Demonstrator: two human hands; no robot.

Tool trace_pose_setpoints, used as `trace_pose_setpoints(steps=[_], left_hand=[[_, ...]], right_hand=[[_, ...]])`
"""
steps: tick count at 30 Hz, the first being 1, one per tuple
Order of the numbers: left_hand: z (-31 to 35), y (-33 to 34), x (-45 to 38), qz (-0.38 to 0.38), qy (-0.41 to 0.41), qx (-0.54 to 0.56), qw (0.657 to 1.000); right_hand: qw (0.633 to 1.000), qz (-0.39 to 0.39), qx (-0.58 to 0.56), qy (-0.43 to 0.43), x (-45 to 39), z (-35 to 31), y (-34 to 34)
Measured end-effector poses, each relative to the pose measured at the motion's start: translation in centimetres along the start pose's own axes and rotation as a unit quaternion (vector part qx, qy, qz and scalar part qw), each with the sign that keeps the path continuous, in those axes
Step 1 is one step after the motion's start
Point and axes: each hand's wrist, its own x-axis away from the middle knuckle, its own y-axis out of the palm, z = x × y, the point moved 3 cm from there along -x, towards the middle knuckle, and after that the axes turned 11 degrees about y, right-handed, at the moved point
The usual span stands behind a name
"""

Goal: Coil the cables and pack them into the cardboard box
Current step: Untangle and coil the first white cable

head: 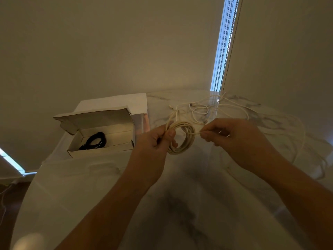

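Note:
A cream-white cable coil [187, 139] of several loops hangs above the marble table. My left hand [156, 139] grips its left side between thumb and curled fingers. To the right, my right hand [232, 139] pinches the strand that leads off the coil's top. The open cardboard box [100, 150] stands to the left with its lid up, and a coiled black cable [94, 141] lies inside it. More loose white cables [203, 109] lie tangled on the table behind my hands, their plugs showing.
The marble table [180, 204] fills the lower view, with a long white cable [302, 141] trailing along its right side. A wall stands close behind. Blind cords [225, 46] hang at the back right. The table's left edge drops to a dark floor.

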Motion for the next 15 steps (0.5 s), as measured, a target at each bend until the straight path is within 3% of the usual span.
trace_pose_setpoints(steps=[8,15], left_hand=[[-0.4,-0.4,-0.2,-0.019,-0.031,0.033,0.999],[-0.2,0.2,0.1,-0.083,-0.069,0.123,0.986]], right_hand=[[0.99,0.138,-0.038,0.003,-0.9,1.0,-2.8],[0.978,0.196,-0.075,0.013,-1.2,1.4,-3.8]])
